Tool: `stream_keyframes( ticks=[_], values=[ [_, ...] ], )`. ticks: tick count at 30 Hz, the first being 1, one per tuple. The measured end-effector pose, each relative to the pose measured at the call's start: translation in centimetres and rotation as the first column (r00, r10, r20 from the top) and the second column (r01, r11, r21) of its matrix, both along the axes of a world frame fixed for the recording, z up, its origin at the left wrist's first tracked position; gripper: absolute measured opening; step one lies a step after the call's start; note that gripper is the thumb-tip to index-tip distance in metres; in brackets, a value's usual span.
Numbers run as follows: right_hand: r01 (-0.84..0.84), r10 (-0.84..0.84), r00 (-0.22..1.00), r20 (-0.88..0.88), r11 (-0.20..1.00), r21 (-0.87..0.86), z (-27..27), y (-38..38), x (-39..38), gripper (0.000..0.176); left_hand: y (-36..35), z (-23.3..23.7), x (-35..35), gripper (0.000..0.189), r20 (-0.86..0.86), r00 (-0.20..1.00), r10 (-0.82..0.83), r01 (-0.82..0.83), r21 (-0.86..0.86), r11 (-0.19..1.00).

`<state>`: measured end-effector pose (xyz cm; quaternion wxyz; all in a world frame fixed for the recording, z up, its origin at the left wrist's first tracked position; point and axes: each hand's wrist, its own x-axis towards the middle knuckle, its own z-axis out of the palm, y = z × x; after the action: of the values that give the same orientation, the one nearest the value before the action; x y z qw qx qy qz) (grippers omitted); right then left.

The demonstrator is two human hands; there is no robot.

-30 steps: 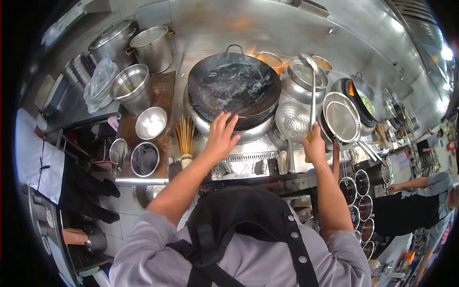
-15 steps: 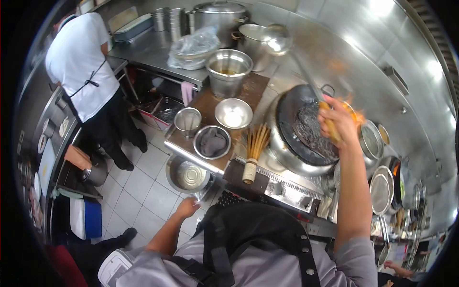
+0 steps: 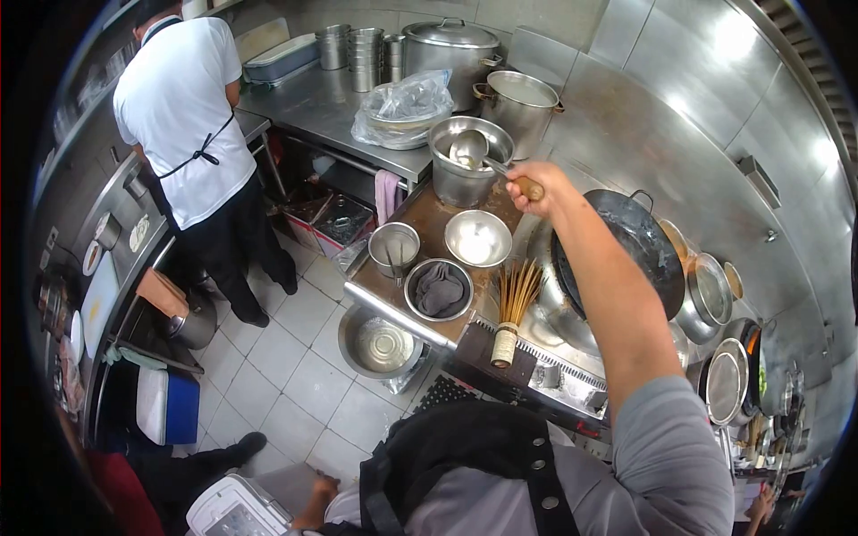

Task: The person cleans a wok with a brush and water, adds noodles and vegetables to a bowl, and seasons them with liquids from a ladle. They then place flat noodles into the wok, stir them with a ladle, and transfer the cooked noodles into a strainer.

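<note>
My right hand (image 3: 534,188) is closed around the wooden handle of a ladle (image 3: 468,148). The ladle's round metal bowl is at the mouth of a steel pot (image 3: 462,185) on the counter. Below my forearm sits a dark wok (image 3: 630,234) on the round burner, partly covered by my arm. My left hand (image 3: 323,487) hangs low beside my body, near a white plastic device (image 3: 237,509); its fingers are too small and shaded to make out. A bundled bamboo wok brush (image 3: 514,313) lies close to the burner.
Near the pot stand a shiny bowl (image 3: 478,238), a bowl with grey cloth (image 3: 438,289) and a strainer cup (image 3: 394,249). A large basin (image 3: 380,342) is below the counter edge. A person in a white shirt (image 3: 183,116) stands at the left; strainers (image 3: 723,389) are at right.
My right hand has swung the ladle left from above the wok to the steel pot. Flames around the wok no longer show. My left hand has drawn back toward my body.
</note>
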<state>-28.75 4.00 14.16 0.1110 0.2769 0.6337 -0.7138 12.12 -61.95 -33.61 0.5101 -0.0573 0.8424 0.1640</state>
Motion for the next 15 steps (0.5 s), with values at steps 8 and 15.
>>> stream_keyframes(
  ticks=[8, 15],
  values=[
    [0.026, -0.314, 0.908, -0.276, 0.702, -0.712, -3.3, 3.8, 12.4, 0.010, 5.5, -0.8, -7.0, 0.028, -0.136, 0.971, 0.197, -0.151, 0.290, 0.945],
    [0.258, -0.317, 0.853, -0.415, 0.947, -0.193, 5.3, 8.2, 30.4, 0.040, 8.8, -3.9, -22.1, 0.018, -0.549, 0.815, 0.186, 0.266, 0.639, 0.722]
  ],
)
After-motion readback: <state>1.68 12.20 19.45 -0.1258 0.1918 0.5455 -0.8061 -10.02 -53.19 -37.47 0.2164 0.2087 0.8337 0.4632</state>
